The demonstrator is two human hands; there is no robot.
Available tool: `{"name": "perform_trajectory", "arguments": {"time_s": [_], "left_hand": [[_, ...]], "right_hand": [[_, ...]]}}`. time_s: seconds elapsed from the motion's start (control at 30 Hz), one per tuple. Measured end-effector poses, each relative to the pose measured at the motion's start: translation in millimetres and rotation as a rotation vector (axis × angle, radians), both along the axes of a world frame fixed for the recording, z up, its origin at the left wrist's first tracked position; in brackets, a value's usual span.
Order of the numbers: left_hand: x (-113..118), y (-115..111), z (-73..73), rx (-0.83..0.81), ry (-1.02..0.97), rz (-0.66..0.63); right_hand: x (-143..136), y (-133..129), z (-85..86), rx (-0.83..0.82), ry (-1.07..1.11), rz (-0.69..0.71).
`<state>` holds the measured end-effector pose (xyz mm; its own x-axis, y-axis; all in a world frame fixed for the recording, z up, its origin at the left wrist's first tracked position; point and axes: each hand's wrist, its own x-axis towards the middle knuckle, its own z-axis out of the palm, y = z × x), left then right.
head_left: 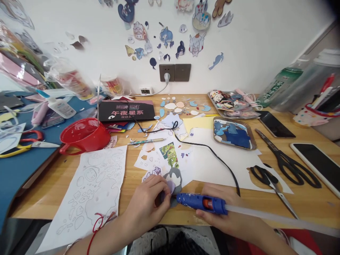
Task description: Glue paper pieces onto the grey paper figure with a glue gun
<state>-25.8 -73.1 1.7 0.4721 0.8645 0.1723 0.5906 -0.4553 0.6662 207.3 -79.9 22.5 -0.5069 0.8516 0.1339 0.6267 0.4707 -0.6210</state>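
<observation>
My right hand (220, 209) is wrapped round a blue hot glue gun (192, 200), which points left. A long translucent glue stick (265, 214) runs out of its back end to the right. My left hand (151, 198) pinches a small pale purple paper piece (171, 185) at its fingertips. Just behind and beneath it is a grey paper cutout (177, 177) with a white shape on it. The glue gun's tip is close to the left fingertips; whether it touches the paper cannot be seen.
A sheet of pencil outlines (103, 184) lies left, below a red cup (83, 134). Black scissors (285, 161) and phones (276, 124) are at the right. A black cord (207, 148) crosses the white paper (202, 166). Behind stands a tray of blue scraps (252, 141).
</observation>
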Motion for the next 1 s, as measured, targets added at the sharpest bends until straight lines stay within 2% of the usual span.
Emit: {"name": "perform_trajectory", "arguments": {"time_s": [0.37,0.63,1.0], "left_hand": [[-2,3,2.0,-0.003,0.012,-0.018],[-3,2,3.8,-0.013,0.011,-0.035],[-2,3,4.3,-0.019,-0.021,-0.033]], "right_hand": [[-4,-1,0.6,0.019,0.031,-0.065],[0,-4,-9.4,-0.029,0.002,-0.102],[6,-10,-3.0,-0.061,0.010,-0.029]]}}
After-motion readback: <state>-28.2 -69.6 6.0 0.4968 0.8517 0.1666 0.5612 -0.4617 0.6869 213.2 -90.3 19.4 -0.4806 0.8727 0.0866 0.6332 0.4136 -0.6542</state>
